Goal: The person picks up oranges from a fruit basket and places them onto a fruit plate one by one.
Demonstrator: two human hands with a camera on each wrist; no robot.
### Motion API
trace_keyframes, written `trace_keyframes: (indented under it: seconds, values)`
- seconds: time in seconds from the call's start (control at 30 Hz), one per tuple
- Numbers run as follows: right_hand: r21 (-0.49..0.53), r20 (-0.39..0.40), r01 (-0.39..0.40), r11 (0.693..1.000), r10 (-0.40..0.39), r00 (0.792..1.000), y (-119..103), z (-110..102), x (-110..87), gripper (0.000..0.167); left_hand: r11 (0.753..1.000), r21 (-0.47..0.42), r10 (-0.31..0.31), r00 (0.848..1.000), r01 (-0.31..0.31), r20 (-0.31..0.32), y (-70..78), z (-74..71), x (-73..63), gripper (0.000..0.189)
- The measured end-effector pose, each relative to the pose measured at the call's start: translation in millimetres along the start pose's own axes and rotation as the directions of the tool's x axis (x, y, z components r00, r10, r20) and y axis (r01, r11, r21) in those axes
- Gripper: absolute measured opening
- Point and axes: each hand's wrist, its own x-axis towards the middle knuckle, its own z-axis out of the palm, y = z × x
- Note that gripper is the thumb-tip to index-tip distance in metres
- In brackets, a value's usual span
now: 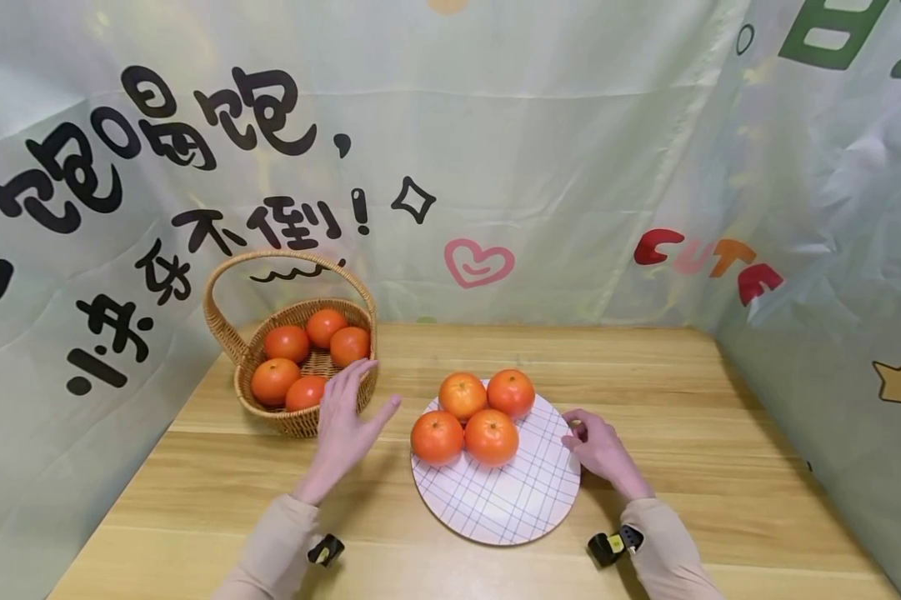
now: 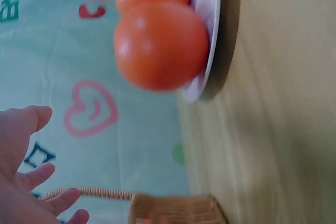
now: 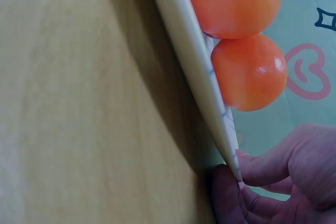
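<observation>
Several oranges (image 1: 491, 437) sit together on the left and far part of a round white plate (image 1: 525, 500) with a thin checked pattern. At the plate's right edge my right hand (image 1: 600, 446) pinches the rim; in the right wrist view its thumb (image 3: 262, 166) lies on the upper side and fingers reach underneath. My left hand (image 1: 347, 421) hovers between the plate and a wicker basket (image 1: 300, 425), fingers spread, holding nothing. In the head view it partly covers the basket's front right side. More oranges (image 1: 276, 381) lie inside the basket.
The basket's tall arched handle (image 1: 292, 254) rises at the back left. A wooden table (image 1: 645, 375) carries everything. Printed cloth (image 1: 555, 167) hangs behind the table and along its sides. Each forearm wears a small black device (image 1: 325, 550) near the sleeve.
</observation>
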Motion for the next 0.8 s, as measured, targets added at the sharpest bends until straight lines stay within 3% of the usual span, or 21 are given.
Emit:
trace_keyframes:
  seconds: [0.3,0.53,0.8]
  values:
    - [0.004,0.002,-0.008,1.000,0.008,1.000,0.0,-0.8,-0.3,0.037,0.990,0.000,-0.139,0.990,0.139,-0.036,-22.9,-21.8,12.4,0.063]
    - [0.006,0.005,-0.013,1.000,0.013,1.000,-0.4,-0.4,-0.3,0.037,0.962,0.058,-0.265,0.964,0.266,-0.027,-39.2,-36.0,16.9,0.062]
    - [0.007,0.009,-0.025,1.000,0.024,1.000,0.0,0.1,0.4,0.038,0.942,0.113,-0.319,0.948,0.315,0.016,-52.1,-45.9,19.6,0.064]
